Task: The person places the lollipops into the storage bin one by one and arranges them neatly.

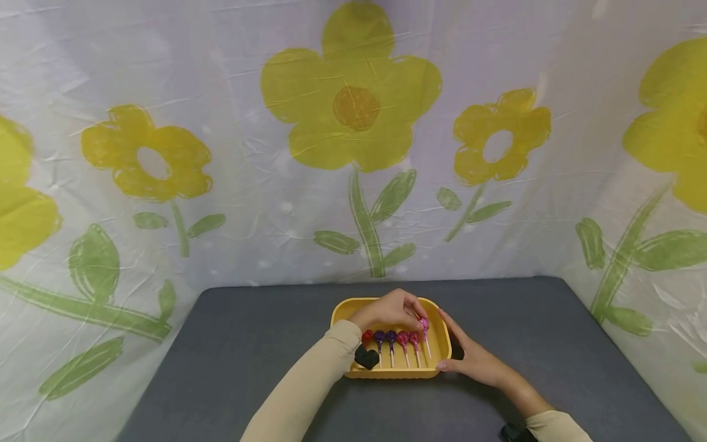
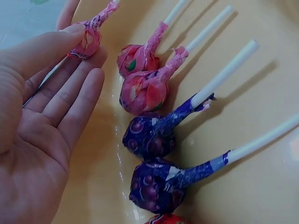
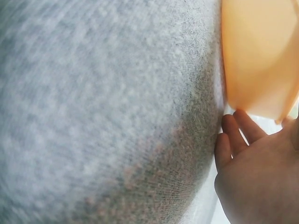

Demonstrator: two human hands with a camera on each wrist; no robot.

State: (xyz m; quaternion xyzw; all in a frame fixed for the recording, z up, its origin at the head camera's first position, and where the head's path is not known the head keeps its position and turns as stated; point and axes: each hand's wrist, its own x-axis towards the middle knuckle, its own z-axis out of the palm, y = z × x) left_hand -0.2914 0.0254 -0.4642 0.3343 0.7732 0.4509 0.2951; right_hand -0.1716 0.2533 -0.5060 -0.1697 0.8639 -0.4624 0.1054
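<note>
In the head view my left hand (image 1: 393,309) reaches over a yellow tray (image 1: 345,306). Its thumb and fingers pinch the wrapped head of a pink lollipop (image 1: 424,325), whose white stick points down toward the tray floor. The left wrist view shows the pinch close up, with that lollipop (image 2: 88,39) between thumb and fingertips of the left hand (image 2: 46,107). Beside it lie two pink lollipops (image 2: 144,91), two purple lollipops (image 2: 156,186) and a red one (image 2: 167,219) in a row. My right hand (image 1: 479,362) touches the tray's right end, its fingers extended and spread from the thumb.
A dark grey table (image 1: 248,344) lies under the tray. Behind it hangs a pale cloth (image 1: 248,184) printed with yellow flowers. A black strap piece (image 1: 366,357) on the left wrist covers part of the tray's left side.
</note>
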